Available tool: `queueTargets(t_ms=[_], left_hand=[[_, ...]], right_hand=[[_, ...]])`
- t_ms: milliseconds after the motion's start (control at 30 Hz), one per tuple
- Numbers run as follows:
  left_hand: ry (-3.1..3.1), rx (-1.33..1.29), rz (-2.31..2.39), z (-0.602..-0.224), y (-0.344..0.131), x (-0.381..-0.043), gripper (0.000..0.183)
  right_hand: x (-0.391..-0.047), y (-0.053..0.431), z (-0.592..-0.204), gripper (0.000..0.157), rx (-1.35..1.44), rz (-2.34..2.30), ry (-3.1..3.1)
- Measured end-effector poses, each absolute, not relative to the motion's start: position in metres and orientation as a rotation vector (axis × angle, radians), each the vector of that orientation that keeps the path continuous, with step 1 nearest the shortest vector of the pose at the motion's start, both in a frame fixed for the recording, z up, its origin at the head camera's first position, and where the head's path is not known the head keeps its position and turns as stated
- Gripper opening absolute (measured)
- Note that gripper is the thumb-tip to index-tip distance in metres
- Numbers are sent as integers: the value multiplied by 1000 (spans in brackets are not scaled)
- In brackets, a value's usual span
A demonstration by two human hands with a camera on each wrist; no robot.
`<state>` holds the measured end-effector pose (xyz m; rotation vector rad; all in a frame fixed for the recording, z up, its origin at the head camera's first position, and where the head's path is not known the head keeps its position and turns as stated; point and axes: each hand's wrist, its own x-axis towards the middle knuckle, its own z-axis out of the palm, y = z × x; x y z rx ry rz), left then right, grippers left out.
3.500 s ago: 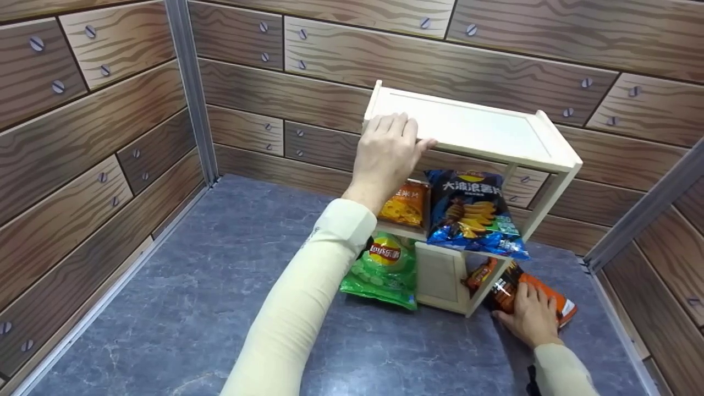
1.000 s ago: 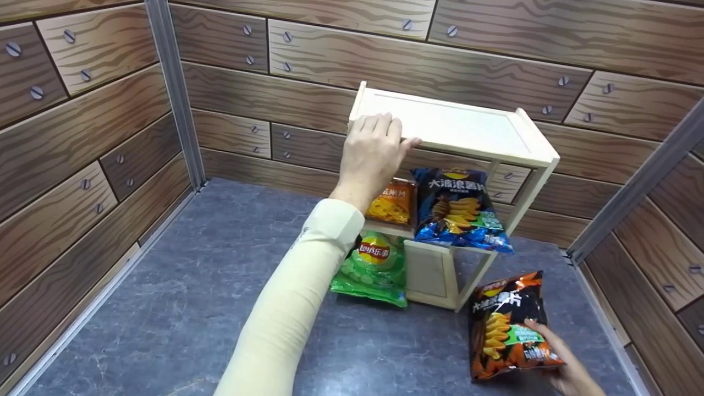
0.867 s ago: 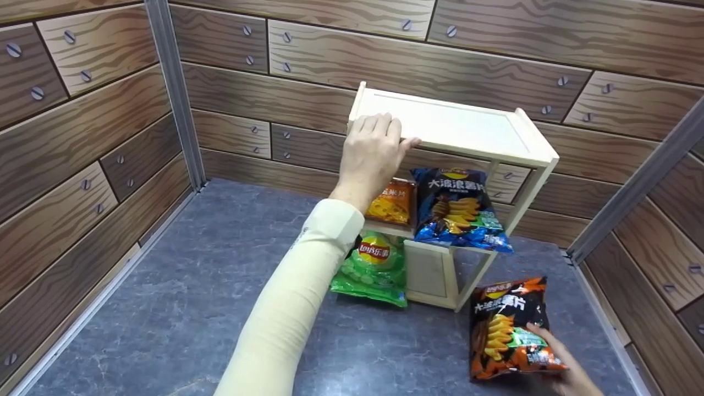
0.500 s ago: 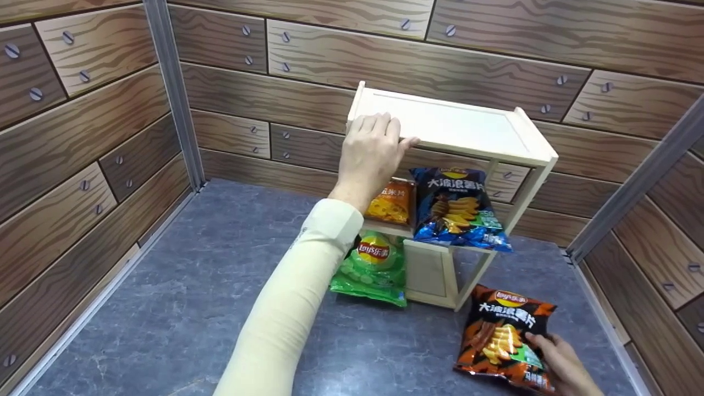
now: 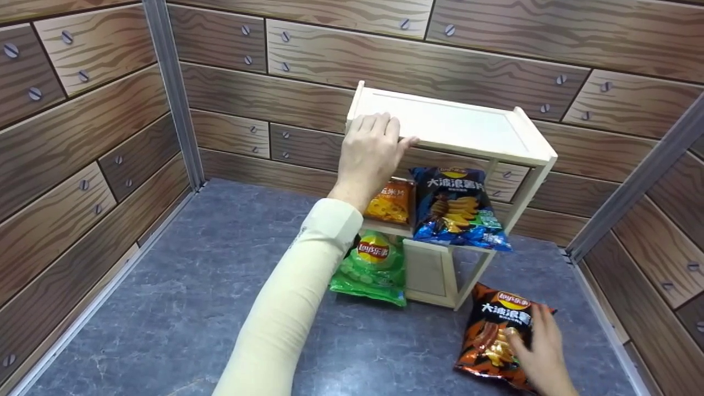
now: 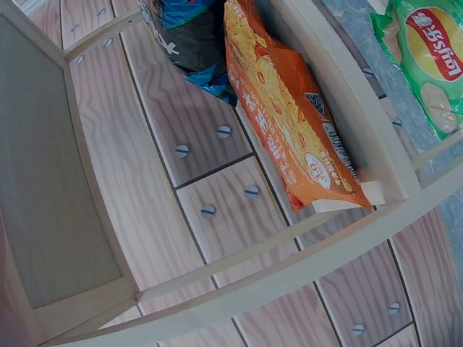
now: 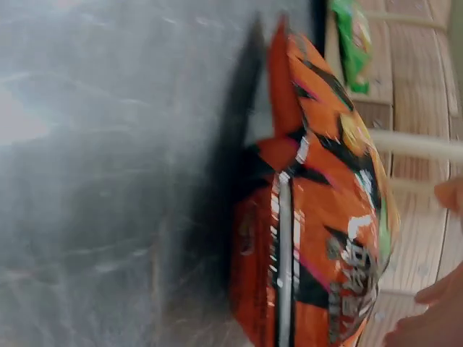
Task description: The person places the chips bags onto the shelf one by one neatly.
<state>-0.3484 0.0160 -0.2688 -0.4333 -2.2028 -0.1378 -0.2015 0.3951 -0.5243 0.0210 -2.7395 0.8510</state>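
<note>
My left hand (image 5: pixel 369 148) rests on the left front corner of the small wooden shelf (image 5: pixel 451 121), fingers over the top board and thumb along its front edge. At the lower right, an orange-black chip bag (image 5: pixel 495 330) lies face up on the floor surface beside the shelf. My right hand (image 5: pixel 542 349) is over that bag with fingers apart; its fingers (image 7: pixel 441 289) show clear of the bag in the right wrist view. A blue chip bag (image 5: pixel 456 209) and an orange snack bag (image 6: pixel 282 116) stand on the middle level. Below sits a green chip bag (image 5: pixel 374 269).
Behind the shelf runs a wood-patterned wall (image 5: pixel 308 99), with another wall (image 5: pixel 649 242) at the right. A grey metal post (image 5: pixel 176 104) marks the left corner. The blue-grey floor surface (image 5: pixel 220 264) stretches in front and to the left.
My right hand has brought the orange-black chip bag out from behind the shelf's right leg, turned it face up, lowered it and let go. The left hand has stayed on the shelf.
</note>
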Motion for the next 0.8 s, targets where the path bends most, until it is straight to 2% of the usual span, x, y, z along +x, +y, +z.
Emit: queueTargets(t_ms=[167, 433, 800], left_hand=[[-2199, -429, -137, -269, 17, -349, 60], [-2178, -431, -133, -270, 17, -349, 59], [-2190, -433, -136, -270, 16, -349, 59]], right_hand=[[-197, 384, -539, 94, 236, 606, -2770], [-195, 382, -552, 114, 196, 433, -2964], [-193, 386, -556, 128, 133, 242, -3080]])
